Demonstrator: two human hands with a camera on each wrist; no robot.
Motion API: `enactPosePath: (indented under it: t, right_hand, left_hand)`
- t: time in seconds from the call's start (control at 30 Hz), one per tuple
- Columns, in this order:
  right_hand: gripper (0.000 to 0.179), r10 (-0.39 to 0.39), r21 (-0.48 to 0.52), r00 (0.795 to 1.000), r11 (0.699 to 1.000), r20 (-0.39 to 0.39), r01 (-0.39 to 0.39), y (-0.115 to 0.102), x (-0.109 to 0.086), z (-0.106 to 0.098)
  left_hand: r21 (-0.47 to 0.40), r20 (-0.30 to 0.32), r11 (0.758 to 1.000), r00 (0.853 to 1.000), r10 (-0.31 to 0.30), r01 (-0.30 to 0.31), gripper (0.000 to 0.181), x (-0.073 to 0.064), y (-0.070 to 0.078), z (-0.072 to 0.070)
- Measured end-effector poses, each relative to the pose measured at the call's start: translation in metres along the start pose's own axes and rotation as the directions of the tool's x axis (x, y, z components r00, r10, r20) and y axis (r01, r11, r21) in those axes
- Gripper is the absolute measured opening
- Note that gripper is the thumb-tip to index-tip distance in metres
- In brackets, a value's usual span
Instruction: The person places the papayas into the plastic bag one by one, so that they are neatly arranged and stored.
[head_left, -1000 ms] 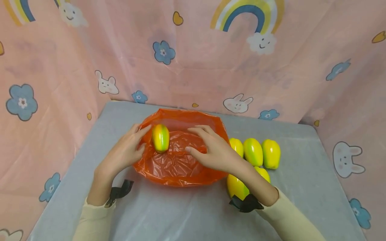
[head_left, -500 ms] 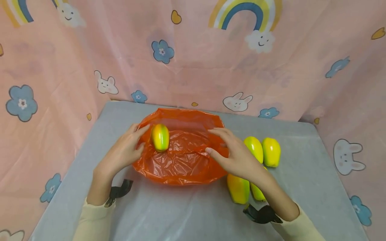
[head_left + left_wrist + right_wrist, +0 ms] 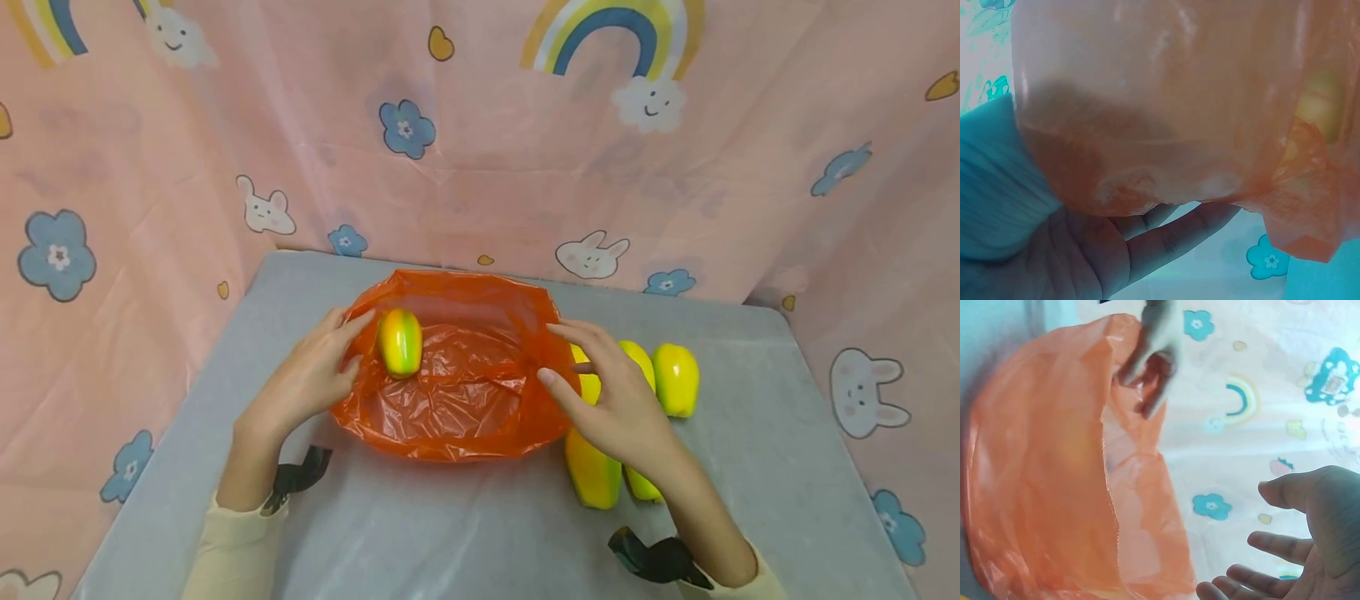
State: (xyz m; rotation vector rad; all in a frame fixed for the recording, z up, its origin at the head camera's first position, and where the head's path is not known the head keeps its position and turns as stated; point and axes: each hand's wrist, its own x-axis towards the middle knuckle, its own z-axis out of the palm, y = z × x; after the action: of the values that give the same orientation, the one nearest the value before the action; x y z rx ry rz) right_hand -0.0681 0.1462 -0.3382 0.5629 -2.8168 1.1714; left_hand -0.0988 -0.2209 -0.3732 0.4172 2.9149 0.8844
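An orange plastic bag (image 3: 457, 408) lies spread with its mouth facing up in the head view. Inside it, towards the left, is one oblong yellow-green fruit (image 3: 401, 343); whether mango or papaya I cannot tell. My left hand (image 3: 311, 367) rests at the bag's left rim, fingers extended and thumb apart. In the left wrist view the bag covers part of its fingers (image 3: 1166, 250). My right hand (image 3: 611, 392) is beside the bag's right rim, fingers spread and holding nothing; the right wrist view shows its fingers (image 3: 1266, 584) apart from the bag.
Several more yellow-green fruits (image 3: 677, 380) lie on the grey table (image 3: 450, 533) right of the bag, partly hidden by my right hand and forearm. A pink patterned curtain (image 3: 465, 183) hangs behind the table and at both sides. Black straps (image 3: 660, 558) circle the wrists.
My right hand has moved right, from over the bag's mouth to its right rim, and the bag's right side has spread outward slightly. The left hand and the fruit inside stay put.
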Motion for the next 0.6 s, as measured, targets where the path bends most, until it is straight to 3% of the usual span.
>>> enactPosePath:
  t: [0.3,0.6]
  right_hand:
    - [0.051,0.02,0.018,0.998,1.0,-0.052,-0.019,0.012,-0.016,0.0]
    - [0.053,0.091,0.011,0.992,0.996,-0.093,-0.09,0.027,-0.034,-0.009]
  left_hand:
    - [0.002,0.008,1.0,1.0,-0.003,0.003,0.069,-0.001,-0.001,-0.002]
    - [0.009,0.009,1.0,1.0,-0.002,0.002,0.068,-0.001,0.0,-0.003]
